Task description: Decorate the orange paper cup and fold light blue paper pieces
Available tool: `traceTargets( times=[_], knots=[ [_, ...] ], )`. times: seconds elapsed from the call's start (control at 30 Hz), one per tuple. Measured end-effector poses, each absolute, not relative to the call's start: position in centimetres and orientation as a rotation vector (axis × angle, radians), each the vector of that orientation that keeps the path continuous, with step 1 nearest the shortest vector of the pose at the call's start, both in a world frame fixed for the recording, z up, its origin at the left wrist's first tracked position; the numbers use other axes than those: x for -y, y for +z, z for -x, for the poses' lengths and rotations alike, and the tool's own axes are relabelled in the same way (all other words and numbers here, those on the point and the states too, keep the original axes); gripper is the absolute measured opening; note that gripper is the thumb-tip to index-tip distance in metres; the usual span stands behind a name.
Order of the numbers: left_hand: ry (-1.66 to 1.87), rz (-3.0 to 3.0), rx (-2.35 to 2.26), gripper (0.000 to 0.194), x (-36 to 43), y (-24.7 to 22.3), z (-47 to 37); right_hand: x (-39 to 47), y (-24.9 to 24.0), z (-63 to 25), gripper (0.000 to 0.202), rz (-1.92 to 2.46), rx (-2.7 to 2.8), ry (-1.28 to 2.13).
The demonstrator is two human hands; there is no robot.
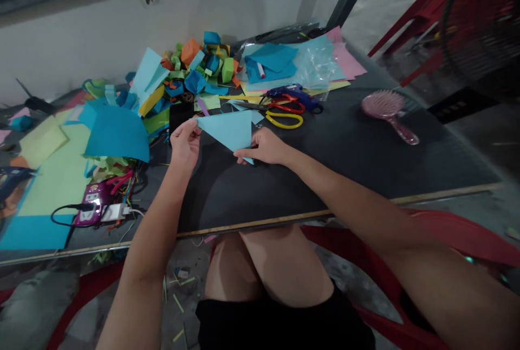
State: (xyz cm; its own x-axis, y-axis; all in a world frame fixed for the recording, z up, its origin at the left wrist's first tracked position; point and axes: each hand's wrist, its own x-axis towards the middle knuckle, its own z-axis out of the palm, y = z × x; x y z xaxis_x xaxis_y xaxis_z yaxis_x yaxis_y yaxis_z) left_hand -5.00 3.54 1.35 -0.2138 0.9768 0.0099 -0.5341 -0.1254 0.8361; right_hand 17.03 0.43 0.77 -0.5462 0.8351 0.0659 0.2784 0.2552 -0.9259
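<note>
A light blue sheet of paper (231,129), folded into a triangle, is held up just above the dark tabletop (244,193). My left hand (186,144) pinches its pointed left corner between thumb and fingers. At the lower right corner my right hand (264,147) grips the paper, thumb in front and some fingers hidden behind it. Just beyond the paper lie scissors with a red handle (290,103) and another pair with a yellow handle (284,120). A blue glue gun (300,95) rests beside them.
Colourful paper shapes (203,68) are heaped at the back. A plastic bag (314,65) lies over coloured sheets. To the right is a pink hairbrush (385,109); to the left, a purple power strip (93,201) with cables. A fan (483,19) stands at the far right.
</note>
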Motion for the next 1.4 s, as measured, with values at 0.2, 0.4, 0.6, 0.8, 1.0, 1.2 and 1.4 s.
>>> traceTargets(
  times=[0.2, 0.4, 0.6, 0.8, 1.0, 1.2, 1.4],
  knots=[
    [1.693, -0.623, -0.925, 0.009, -4.2, 2.3, 6.7, -0.4, 0.3, -17.1, 0.032, 1.065, 1.99, 1.206],
    [1.605, -0.845, -0.95, 0.029, -3.9, 1.8, 6.2, -0.5, 0.0, -16.9, 0.036, 1.097, 1.864, 1.063],
    [1.579, -1.055, -0.993, 0.026, -3.3, 1.4, 5.3, -1.0, -0.5, -16.9, 0.024, 1.234, 1.966, 0.719],
    [1.6, -1.059, -0.942, 0.027, -3.4, 1.5, 5.4, -0.8, -0.3, -16.7, 0.027, 1.204, 1.97, 0.698],
    [1.525, -1.205, -0.982, 0.034, -2.9, 1.1, 5.3, -0.5, 0.0, -16.5, 0.036, 1.054, 1.859, 1.185],
    [1.109, -1.567, -1.008, 0.025, -1.1, 0.2, 3.0, -0.7, -0.2, -16.2, 0.037, 0.976, 1.647, 1.347],
    [1.221, -1.41, -1.159, 0.025, -1.1, -0.3, 2.3, -0.9, 0.0, -16.1, 0.038, 1.02, 1.641, 1.456]
  ],
)
